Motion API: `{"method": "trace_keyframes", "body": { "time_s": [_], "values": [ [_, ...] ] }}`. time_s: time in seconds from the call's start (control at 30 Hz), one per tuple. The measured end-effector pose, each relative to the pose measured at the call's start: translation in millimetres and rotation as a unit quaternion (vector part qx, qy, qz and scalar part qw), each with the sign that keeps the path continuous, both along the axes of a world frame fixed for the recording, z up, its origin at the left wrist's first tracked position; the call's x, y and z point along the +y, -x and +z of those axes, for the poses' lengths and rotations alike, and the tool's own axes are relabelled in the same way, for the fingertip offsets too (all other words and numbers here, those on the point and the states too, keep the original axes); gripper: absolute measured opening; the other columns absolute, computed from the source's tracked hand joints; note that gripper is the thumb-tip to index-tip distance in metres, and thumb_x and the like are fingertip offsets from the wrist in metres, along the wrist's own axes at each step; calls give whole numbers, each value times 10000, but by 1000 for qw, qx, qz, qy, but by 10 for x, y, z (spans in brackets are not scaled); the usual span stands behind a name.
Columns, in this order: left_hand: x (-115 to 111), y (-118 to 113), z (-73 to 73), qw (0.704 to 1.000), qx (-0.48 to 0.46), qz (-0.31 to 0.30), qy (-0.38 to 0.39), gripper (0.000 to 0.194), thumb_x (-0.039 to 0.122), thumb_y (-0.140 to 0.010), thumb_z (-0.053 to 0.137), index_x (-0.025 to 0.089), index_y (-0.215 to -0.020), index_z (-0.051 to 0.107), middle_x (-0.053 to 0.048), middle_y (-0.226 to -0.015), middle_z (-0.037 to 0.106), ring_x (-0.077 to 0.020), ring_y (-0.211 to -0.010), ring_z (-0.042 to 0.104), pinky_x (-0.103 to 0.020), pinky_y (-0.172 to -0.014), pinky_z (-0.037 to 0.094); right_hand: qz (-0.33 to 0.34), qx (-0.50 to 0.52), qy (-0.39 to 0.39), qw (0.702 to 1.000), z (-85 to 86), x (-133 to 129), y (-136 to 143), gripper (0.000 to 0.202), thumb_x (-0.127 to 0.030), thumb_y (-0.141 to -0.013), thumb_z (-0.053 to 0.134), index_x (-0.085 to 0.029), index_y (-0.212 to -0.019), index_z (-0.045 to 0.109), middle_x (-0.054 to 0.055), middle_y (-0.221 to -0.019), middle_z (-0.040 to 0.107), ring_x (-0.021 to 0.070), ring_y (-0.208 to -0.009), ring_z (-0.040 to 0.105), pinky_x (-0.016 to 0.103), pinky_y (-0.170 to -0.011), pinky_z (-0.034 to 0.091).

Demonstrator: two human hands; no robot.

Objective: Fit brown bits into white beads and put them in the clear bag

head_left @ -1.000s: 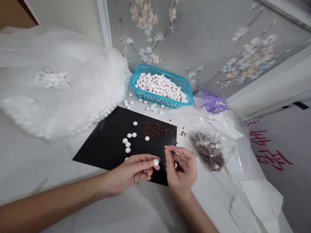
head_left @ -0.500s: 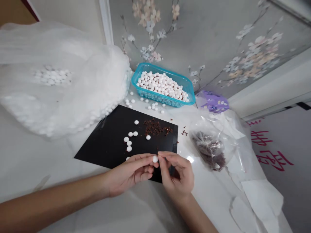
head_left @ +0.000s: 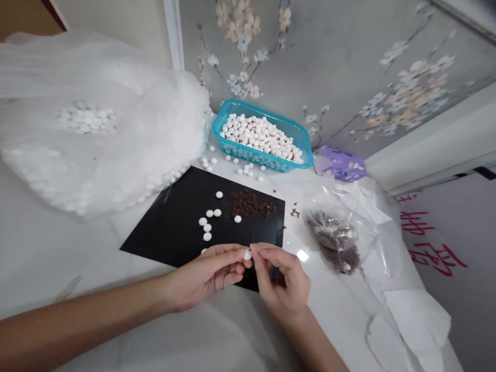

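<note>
Between the thumb and forefinger of my left hand (head_left: 213, 271) is a small white ball (head_left: 247, 254), above the near edge of a black sheet (head_left: 174, 222). My right hand (head_left: 284, 279) meets it from the right, thumb and forefinger pinched at the ball's side; a tiny dark piece seems to show at those fingertips, too small to make out surely. Several loose white balls (head_left: 207, 228) lie on the sheet, beside a scattered pile of small reddish-brown pieces (head_left: 248, 203).
A blue basket (head_left: 287, 166) of white balls stands at the back, with loose balls before it. A large translucent bag (head_left: 127, 134) of white balls fills the left. On the right lie a clear bag (head_left: 337, 243) of dark pieces, a purple packet (head_left: 341, 164) and white paper (head_left: 420, 315).
The view has shifted slightly. Both hands keep nearly the same pose around the white ball, with the right fingertips a little closer against it.
</note>
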State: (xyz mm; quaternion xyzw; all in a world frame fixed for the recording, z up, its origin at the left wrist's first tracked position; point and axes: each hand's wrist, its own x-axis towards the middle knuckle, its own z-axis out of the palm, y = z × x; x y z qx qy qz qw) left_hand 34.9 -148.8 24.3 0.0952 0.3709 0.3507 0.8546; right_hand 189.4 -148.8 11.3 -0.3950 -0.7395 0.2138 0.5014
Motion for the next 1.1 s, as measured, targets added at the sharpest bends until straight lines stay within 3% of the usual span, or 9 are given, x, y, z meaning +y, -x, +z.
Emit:
{"method": "trace_keyframes", "body": {
  "time_s": [0.2, 0.73, 1.1],
  "values": [
    [18, 7, 0, 1000, 19, 20, 12, 143, 254, -691, 715, 140, -759, 662, 24, -632, 569, -34, -591, 518, -121, -602, 457, 61, 44, 33, 997, -15, -13, 8, 433, -3, -720, 580, -227, -1050, 412, 76, -1032, 609, 49, -479, 511, 210, -431, 484],
    [25, 25, 4, 998, 29, 44, 23, 171, 235, -624, 767, 148, -733, 668, 35, -647, 570, -28, -606, 532, -119, -616, 467, 44, 73, 47, 995, -30, -24, 70, 358, -19, -756, 554, -229, -994, 390, 47, -979, 609, 34, -445, 485, 196, -439, 476],
    [27, 22, -27, 998, 44, 47, 10, 205, 246, -592, 786, 154, -732, 667, 30, -681, 590, -32, -623, 543, -127, -641, 476, 68, 107, 144, 981, 30, -8, 65, 350, 3, -747, 553, -231, -963, 408, 23, -953, 609, 32, -461, 456, 183, -427, 413]
  ]
}}
